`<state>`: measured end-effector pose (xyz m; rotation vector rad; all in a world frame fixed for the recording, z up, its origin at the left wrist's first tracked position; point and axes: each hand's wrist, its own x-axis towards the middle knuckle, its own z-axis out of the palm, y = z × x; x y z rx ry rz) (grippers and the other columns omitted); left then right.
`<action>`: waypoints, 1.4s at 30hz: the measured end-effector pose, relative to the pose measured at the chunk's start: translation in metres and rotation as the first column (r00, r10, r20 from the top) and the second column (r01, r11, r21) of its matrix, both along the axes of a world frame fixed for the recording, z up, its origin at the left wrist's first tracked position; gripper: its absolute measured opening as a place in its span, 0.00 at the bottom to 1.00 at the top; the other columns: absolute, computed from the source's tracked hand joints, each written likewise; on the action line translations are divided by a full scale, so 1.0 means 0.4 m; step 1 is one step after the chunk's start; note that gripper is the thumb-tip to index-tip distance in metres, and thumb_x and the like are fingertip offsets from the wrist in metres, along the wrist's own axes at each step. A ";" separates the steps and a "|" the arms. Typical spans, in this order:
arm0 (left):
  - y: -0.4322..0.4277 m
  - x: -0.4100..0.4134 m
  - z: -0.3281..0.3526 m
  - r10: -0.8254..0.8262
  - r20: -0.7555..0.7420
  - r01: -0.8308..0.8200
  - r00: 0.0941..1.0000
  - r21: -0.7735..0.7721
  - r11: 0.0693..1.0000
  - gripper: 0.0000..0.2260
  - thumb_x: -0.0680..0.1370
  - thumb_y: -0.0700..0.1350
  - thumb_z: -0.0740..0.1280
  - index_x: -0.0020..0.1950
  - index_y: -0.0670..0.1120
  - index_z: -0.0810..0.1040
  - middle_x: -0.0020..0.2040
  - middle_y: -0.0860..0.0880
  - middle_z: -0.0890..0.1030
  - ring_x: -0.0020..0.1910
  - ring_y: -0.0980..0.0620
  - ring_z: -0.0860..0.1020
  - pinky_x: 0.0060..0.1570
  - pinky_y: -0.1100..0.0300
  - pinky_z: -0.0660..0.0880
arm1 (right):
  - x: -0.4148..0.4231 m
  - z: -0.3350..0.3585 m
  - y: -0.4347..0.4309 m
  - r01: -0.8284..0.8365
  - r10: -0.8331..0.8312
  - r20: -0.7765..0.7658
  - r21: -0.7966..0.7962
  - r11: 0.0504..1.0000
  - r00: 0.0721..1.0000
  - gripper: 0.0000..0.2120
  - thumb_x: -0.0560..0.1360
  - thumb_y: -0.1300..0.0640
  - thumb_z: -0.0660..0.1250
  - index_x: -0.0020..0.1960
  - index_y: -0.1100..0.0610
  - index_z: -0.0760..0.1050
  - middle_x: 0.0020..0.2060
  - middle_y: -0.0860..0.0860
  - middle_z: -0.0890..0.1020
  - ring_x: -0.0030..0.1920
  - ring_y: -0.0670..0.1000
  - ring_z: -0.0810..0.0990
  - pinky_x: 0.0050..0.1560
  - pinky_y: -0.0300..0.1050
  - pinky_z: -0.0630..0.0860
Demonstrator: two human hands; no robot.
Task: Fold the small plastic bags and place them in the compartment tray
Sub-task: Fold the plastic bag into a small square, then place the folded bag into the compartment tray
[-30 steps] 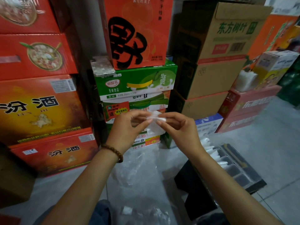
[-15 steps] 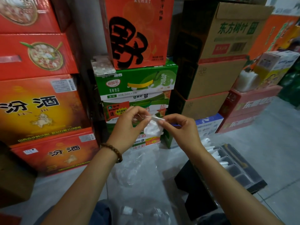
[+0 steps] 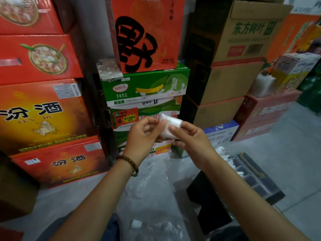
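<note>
Left hand (image 3: 144,134), right hand (image 3: 189,141) pinch one bag (image 3: 171,125), possibly folded.

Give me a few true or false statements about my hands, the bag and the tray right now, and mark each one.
1. The left hand and right hand both pinch one bag. True.
2. The bag rests in the tray. False: it is held up in front of the boxes, apart from the tray.
3. A bracelet is on the left wrist. True.
4. The tray lies to the person's left. False: it lies at the lower right, past the right forearm.
5. White folded bags sit in the tray's far compartments. True.
</note>
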<state>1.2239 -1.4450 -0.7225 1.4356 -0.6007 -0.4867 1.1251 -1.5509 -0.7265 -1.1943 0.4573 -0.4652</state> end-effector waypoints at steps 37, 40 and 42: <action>-0.334 -0.237 -0.156 -0.360 -0.317 0.422 0.878 0.153 0.894 0.05 0.77 0.47 0.67 0.47 0.47 0.80 0.38 0.54 0.85 0.25 0.60 0.76 0.29 0.69 0.74 | -0.378 -0.089 -0.345 0.000 -0.094 -0.402 -0.227 0.974 0.911 0.12 0.70 0.49 0.69 0.47 0.55 0.82 0.40 0.47 0.85 0.24 0.42 0.69 0.25 0.31 0.64; -0.373 -0.268 -0.203 -0.408 -0.363 0.484 0.838 0.147 0.863 0.04 0.78 0.44 0.66 0.47 0.45 0.79 0.39 0.53 0.85 0.29 0.59 0.79 0.31 0.68 0.76 | -0.416 -0.124 -0.384 0.067 -0.137 -0.422 -0.178 0.982 0.896 0.09 0.76 0.56 0.67 0.52 0.60 0.81 0.39 0.48 0.86 0.23 0.41 0.70 0.25 0.30 0.68; -0.398 -0.291 -0.240 -0.449 -0.367 0.536 0.815 0.181 0.824 0.03 0.78 0.44 0.67 0.48 0.46 0.79 0.39 0.54 0.85 0.30 0.58 0.80 0.32 0.68 0.76 | -0.436 -0.157 -0.411 0.079 -0.144 -0.441 -0.162 0.984 0.886 0.08 0.77 0.57 0.67 0.52 0.60 0.81 0.40 0.49 0.85 0.24 0.41 0.71 0.28 0.30 0.72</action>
